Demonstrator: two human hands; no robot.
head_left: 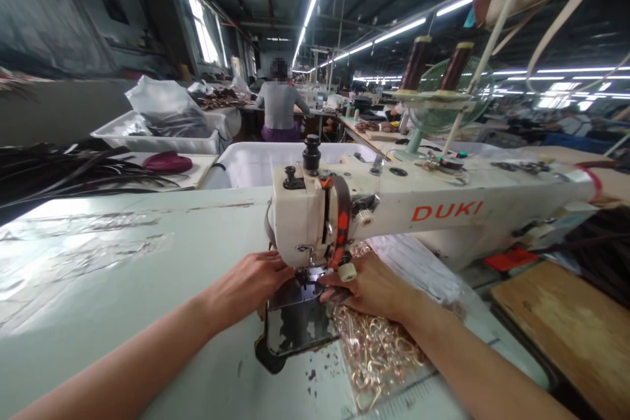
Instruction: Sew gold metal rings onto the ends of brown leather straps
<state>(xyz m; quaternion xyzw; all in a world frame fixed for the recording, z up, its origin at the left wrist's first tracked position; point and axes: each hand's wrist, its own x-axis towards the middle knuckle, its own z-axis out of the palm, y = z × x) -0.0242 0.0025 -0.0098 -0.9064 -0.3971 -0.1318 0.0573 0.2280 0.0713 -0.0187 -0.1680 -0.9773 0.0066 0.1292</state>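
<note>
At the sewing machine (300, 223), beside its head:
Your left hand (253, 281) is half curled, its hold I cannot tell; your right hand (369, 283) grasps a dark item (339, 296).

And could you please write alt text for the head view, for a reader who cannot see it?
A person's left hand and right hand flank the needle end of a white sewing machine marked DUKI. A bag of gold fittings lies by the right hand; farther back, another person in grey faces away, and strip lights run overhead.
</note>
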